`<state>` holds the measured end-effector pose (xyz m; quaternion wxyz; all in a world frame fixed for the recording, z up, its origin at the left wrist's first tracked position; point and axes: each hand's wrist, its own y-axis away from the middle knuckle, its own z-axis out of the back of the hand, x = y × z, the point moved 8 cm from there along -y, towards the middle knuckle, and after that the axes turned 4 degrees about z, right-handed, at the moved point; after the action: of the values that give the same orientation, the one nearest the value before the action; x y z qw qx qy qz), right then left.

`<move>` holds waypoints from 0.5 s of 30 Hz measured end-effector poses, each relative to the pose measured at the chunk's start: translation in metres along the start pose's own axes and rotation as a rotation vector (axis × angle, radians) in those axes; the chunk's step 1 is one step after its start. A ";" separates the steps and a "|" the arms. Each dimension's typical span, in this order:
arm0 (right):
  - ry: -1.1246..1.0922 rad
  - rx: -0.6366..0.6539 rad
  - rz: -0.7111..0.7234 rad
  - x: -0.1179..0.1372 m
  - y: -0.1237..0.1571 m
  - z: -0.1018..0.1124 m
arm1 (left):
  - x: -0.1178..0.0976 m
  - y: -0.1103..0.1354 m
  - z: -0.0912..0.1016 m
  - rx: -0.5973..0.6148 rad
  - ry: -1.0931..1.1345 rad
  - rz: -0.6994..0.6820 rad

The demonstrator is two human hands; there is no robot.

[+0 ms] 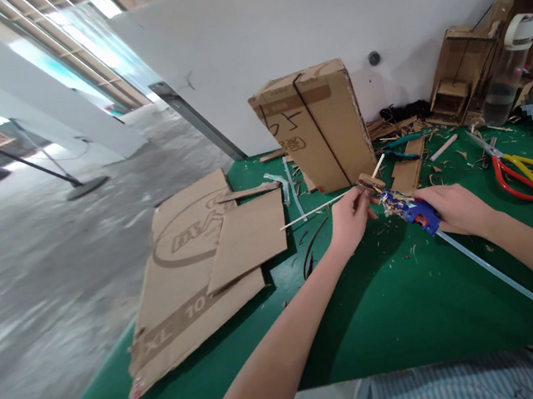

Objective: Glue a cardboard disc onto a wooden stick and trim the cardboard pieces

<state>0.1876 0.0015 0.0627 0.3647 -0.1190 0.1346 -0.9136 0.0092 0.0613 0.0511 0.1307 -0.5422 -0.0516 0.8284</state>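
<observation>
Left hand [350,216] pinching a small cardboard piece [369,181] with thin wooden sticks [316,210] through it, fingers closed on the piece. Right hand [454,207] wrapped around a blue hot glue gun [412,209], nozzle aimed at the cardboard piece — touching or just short, cannot tell. Clear glue stick [510,282] trailing from the gun's back toward the near right edge of the green tabletop [391,314]. Both hands over the tabletop's middle. Just behind the piece — upright cardboard box [318,127], near the far edge. Flat cardboard sheets [197,271] overhanging the left edge. Red-and-yellow scissors [520,174] right of the hands. Cardboard model [466,70] and clear bottle [505,77] at the far right corner. Scraps scattered about.
</observation>
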 end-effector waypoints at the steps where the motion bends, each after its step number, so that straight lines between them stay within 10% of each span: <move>1: 0.000 -0.002 -0.001 0.000 0.000 0.000 | 0.001 -0.001 0.000 -0.001 0.040 0.018; 15: 0.017 -0.076 0.018 0.002 0.002 0.008 | 0.000 -0.002 0.007 -0.049 -0.017 0.009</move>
<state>0.1902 -0.0023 0.0693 0.3672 -0.1238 0.1736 -0.9054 0.0028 0.0637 0.0542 0.1132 -0.5383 -0.0704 0.8321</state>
